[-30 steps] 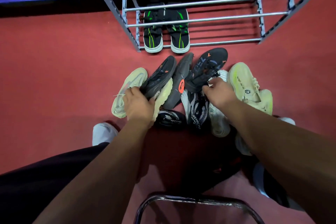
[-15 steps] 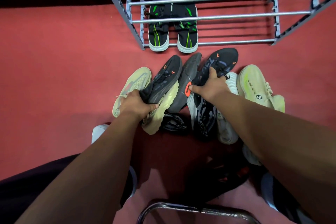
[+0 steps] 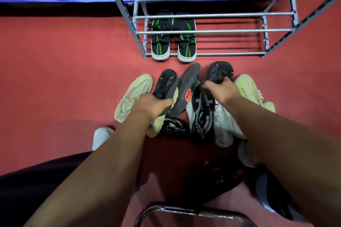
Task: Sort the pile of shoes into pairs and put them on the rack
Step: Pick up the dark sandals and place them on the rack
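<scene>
On the head view I see the left hand (image 3: 153,105) gripping a dark grey shoe (image 3: 166,84) with orange marks, fingers curled round its near end, at the left of the pile on the red floor (image 3: 64,79). The right hand (image 3: 221,92) grips a second dark shoe (image 3: 219,72), fingers wrapped over its opening, at the pile's right. Between the two hands lies an upturned grey sole (image 3: 186,86) with an orange patch; a black-and-white patterned shoe (image 3: 201,116) and a white shoe (image 3: 224,127) lie nearer me. I count one pale yellow shoe (image 3: 132,94) at the left edge, another (image 3: 247,88) at the right. Beyond stands the metal rack (image 3: 230,31), a black-and-green pair (image 3: 160,44) on its bottom rails, left end.
</scene>
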Demonstrator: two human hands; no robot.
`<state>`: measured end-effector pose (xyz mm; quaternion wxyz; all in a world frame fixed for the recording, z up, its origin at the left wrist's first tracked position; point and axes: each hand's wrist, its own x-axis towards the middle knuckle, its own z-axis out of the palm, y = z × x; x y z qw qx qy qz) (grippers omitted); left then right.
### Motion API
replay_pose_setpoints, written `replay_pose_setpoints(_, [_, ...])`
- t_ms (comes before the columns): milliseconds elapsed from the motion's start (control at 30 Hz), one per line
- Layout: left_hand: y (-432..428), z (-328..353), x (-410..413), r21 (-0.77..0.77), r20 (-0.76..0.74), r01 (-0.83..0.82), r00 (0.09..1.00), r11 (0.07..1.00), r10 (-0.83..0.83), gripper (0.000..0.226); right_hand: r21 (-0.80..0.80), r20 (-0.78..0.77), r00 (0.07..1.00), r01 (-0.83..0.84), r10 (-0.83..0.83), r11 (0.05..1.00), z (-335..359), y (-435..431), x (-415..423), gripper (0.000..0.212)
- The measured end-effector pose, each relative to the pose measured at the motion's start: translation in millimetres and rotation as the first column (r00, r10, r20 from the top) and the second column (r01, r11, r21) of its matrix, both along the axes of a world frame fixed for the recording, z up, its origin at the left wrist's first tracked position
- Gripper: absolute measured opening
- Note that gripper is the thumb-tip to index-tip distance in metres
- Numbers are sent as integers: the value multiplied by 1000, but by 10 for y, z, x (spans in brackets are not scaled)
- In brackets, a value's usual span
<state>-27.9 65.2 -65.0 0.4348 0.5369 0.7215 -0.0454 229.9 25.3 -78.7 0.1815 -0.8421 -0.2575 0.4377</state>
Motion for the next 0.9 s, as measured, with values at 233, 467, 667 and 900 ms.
replay_pose_setpoints(233, [-604,264,608,232,-102,109,991,967,-87,83,129,-63,988,146,-139,981,423,-388,84,62])
replay_pose_setpoints(467, [-1035,-72,1132,118,-113,421,906,899,-409,91,291,71,997,-31,11,956,635,-802,216,45])
replay_pose_setpoints(667, [-847,-151,863,-2,188,323,930,946,-317,49,328,304,940,-255,154,910,508,-743,-59,74])
replay_pose_setpoints(900, [-308,-170,221,-69,270,-253,927,965,262,24,106,414,808,-499,418,860,328,-447,-736,123])
